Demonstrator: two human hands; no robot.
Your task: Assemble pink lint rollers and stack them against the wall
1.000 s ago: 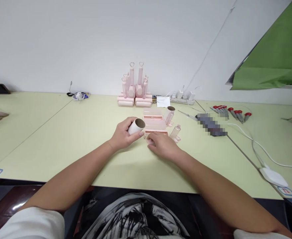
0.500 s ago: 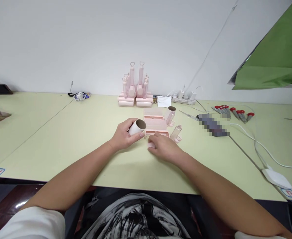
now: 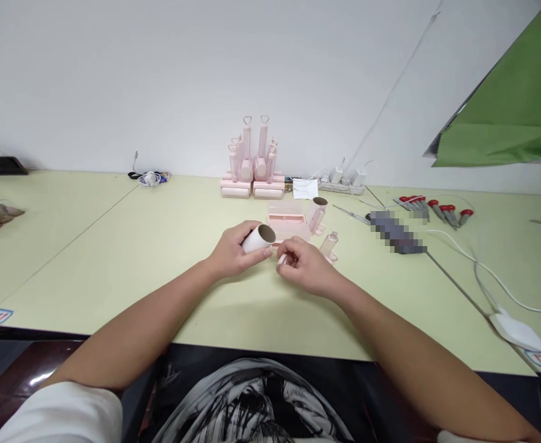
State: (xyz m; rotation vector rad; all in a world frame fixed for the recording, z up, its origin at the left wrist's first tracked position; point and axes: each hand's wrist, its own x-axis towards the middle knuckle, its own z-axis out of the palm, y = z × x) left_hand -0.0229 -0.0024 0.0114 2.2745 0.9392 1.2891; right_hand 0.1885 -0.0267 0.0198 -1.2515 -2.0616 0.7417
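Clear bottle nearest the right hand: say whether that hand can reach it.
Probably yes: the clear bottle sits just beyond the right hand, nothing between, though its fingers pinch a pink piece.

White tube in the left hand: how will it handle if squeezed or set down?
Probably light: the tube looks hollow, thin-walled at its open end. A hard squeeze would likely dent it. Round, so laid sideways on the flat table it may roll.

Bright, even overhead light casts a faint soft shadow under the left hand [image 3: 232, 253] on the pale green matte table [image 3: 114, 246]. Focus is sharp; lines bow toward 3 and 9 o'clock.
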